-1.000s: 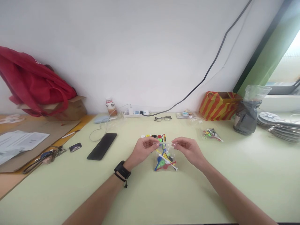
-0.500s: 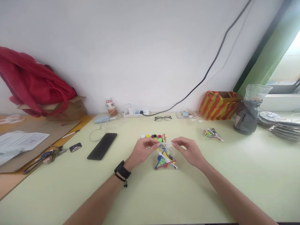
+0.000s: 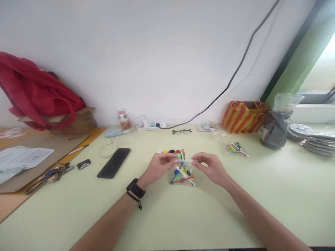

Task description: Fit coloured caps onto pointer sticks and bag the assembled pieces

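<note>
A clear plastic bag (image 3: 182, 175) of colourful small plastic parts hangs between my hands, its top edge stretched straight. My left hand (image 3: 160, 166) pinches the left end of that edge between thumb and fingers. At the right end, my right hand (image 3: 210, 167) grips it the same way. Inside the bag are blue, green, yellow, red, white and black pieces. Just behind it on the table lie several round coloured pieces (image 3: 172, 151) and a bunch of thin rods (image 3: 183, 152), partly hidden by the bag and my left fingers.
A second bag of parts (image 3: 237, 149) lies to the right. A black phone (image 3: 114, 163) is on the left; eyeglasses (image 3: 181, 131) and a power strip (image 3: 151, 126) lie by the wall. A striped bag (image 3: 243, 118), a grey bag (image 3: 276, 130) and stacked discs (image 3: 314, 139) stand at right.
The lower part of the bag has swung slightly up and to the left. Both hands keep their hold on its top edge, nearly in the same place.
</note>
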`<action>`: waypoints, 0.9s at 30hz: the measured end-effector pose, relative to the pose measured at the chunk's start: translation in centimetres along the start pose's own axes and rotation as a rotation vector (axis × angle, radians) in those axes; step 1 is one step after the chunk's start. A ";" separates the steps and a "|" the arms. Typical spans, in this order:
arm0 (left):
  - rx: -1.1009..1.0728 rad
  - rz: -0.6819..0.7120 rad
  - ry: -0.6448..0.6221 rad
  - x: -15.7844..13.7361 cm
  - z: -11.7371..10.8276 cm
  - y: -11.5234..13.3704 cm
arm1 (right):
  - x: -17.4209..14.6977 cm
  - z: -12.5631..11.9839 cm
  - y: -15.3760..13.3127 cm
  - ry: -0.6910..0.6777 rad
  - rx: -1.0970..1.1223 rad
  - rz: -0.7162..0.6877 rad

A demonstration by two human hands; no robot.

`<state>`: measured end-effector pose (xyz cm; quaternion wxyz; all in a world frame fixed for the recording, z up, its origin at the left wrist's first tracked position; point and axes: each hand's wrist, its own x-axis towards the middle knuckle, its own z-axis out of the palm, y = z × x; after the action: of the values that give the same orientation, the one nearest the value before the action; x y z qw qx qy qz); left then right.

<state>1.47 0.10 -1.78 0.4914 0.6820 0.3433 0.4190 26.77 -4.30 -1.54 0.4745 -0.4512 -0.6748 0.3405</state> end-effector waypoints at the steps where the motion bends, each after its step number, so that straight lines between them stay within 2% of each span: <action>1: 0.036 0.008 -0.006 0.0 0.0 -0.1 | 0.0 0.1 0.1 0.017 -0.024 0.002; 6: 0.136 0.020 -0.012 0.1 0.0 -0.5 | 0.0 0.4 0.2 0.015 -0.088 -0.016; 15: -0.053 -0.015 0.001 -0.2 0.2 0.0 | -0.1 -0.1 -0.5 -0.028 0.052 -0.001; 19: -0.069 -0.037 -0.014 -0.3 0.8 -0.3 | -0.2 0.1 -0.6 -0.077 0.029 0.021; 24: 0.035 -0.022 -0.062 -0.5 1.3 0.1 | -0.2 0.3 -0.8 -0.126 0.003 0.032; 27: 0.060 0.020 -0.086 -0.7 1.6 0.6 | -0.3 0.3 -0.9 -0.235 -0.055 0.027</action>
<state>2.65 -1.25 -1.65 0.4807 0.7172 0.3276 0.3837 26.23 -4.87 -0.93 0.3750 -0.4298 -0.7288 0.3788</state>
